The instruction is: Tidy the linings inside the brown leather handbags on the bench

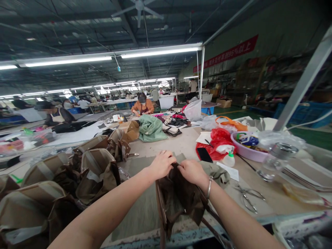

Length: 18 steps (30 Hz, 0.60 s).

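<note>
Brown cloth bag (181,202) hangs at lower centre, directly below my hands. My left hand (162,164) and right hand (193,172) both grip its top edge. Fingertips are buried in folds; its bottom leaves the frame.

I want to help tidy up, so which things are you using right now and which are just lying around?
In use:
- dark brown fabric bag, gripped by left hand and right hand

Lying about:
- silver metal scissors
- black flat phone
- small white plastic bottle with green cap
- pink round plastic bowl
- red crumpled plastic bag
- green cloth bundle
</note>
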Motion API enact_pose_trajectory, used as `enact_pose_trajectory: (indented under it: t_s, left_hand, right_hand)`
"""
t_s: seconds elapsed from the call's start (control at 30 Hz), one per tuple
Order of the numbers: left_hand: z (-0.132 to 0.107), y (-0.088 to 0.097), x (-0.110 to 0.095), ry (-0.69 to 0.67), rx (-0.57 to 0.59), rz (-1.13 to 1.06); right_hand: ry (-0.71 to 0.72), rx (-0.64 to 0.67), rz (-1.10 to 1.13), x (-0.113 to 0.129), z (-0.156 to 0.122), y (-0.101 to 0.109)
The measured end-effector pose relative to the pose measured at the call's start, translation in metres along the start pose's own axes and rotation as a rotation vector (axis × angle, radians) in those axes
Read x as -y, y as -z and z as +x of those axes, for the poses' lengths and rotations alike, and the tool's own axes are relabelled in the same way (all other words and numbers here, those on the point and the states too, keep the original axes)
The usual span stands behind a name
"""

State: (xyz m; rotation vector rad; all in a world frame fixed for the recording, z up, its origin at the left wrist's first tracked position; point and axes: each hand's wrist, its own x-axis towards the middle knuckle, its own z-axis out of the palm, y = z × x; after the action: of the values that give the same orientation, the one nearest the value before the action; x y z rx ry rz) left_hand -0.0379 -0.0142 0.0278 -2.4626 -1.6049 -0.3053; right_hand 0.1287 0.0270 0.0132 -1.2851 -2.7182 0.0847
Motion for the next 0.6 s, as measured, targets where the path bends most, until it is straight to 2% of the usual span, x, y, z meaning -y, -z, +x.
enact_pose_trajectory:
  t_s: [0.23, 0.37, 0.47, 0.6]
  left_hand:
    - [0.002, -0.005, 0.0, 0.001, -0.017, -0.015]
    - [0.002, -0.008, 0.004, 0.005, -0.009, -0.142]
    - [0.002, -0.011, 0.008, 0.078, 0.017, -0.23]
    - [0.004, -0.014, 0.006, 0.224, 0.053, -0.205]
  right_hand:
    - [0.012, 0.005, 0.018, -0.002, 0.001, -0.003]
    - [0.004, -0.016, 0.038, -0.001, 0.0, -0.002]
    - [-0.009, -0.002, 0.055, 0.0, -0.001, -0.001]
    - [-0.012, -0.003, 0.063, -0.001, 0.0, -0.001]
